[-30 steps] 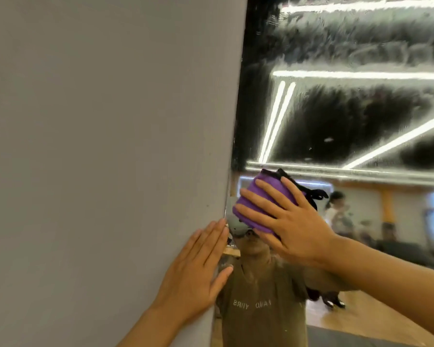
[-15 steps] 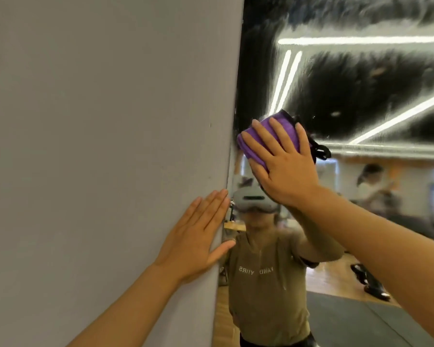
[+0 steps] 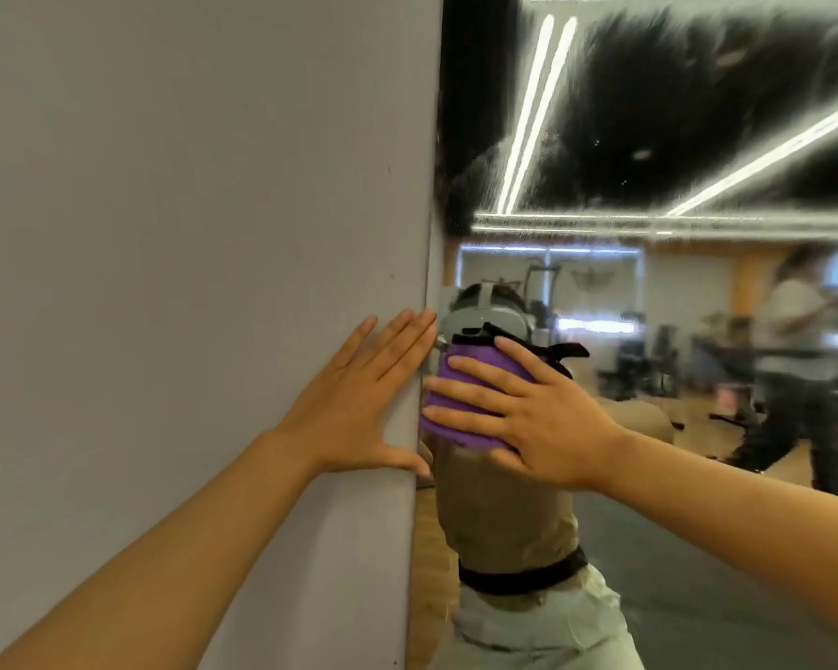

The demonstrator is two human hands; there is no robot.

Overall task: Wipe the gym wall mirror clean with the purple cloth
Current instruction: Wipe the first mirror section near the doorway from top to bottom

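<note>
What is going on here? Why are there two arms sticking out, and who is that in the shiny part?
The picture comes from a camera worn on a person's head, so you see their own two arms reaching forward. The left hand lies flat, fingers straight, on a grey wall. The right hand presses a purple cloth against a big wall mirror, right by its edge next to the grey wall. The figure in the shiny part is the same person's reflection, wearing the camera headset. The mirror also shows the gym room behind them, with bright ceiling lights. The top of the glass looks smeary and streaked, so there is cleaning left to do.
</note>
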